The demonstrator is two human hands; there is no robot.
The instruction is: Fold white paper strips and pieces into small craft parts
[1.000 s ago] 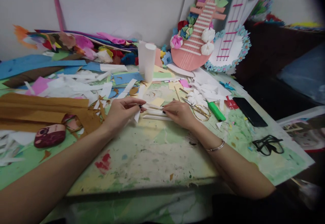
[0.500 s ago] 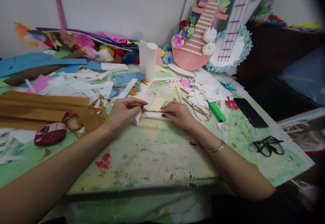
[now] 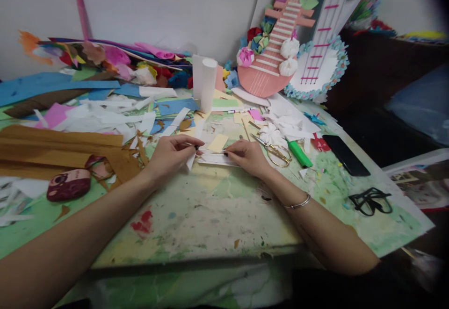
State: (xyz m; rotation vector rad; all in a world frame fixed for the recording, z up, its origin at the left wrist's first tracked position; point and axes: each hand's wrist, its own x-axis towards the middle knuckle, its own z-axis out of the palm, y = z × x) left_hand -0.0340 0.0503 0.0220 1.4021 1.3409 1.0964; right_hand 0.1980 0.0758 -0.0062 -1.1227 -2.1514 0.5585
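My left hand (image 3: 171, 155) is closed in a pinch on the left end of a white paper strip (image 3: 213, 158) lying on the paint-stained table (image 3: 210, 215). My right hand (image 3: 247, 157) presses fingers down on the strip's right end, fingers curled together. A loose white scrap hangs under my left fingers. A small yellow paper rectangle (image 3: 217, 142) lies just behind the strip. Gold-handled scissors (image 3: 275, 151) rest right beside my right hand.
A green cutter (image 3: 299, 153), black phone (image 3: 345, 154) and black glasses (image 3: 370, 200) lie to the right. Brown paper sheets (image 3: 59, 152) and a maroon pouch (image 3: 68, 185) are at left. A white paper roll (image 3: 206, 84) and paper guitars (image 3: 277, 47) stand behind among scraps.
The strip has been lowered and flattened onto the table; my right hand has shifted slightly along it. My left hand has barely moved.
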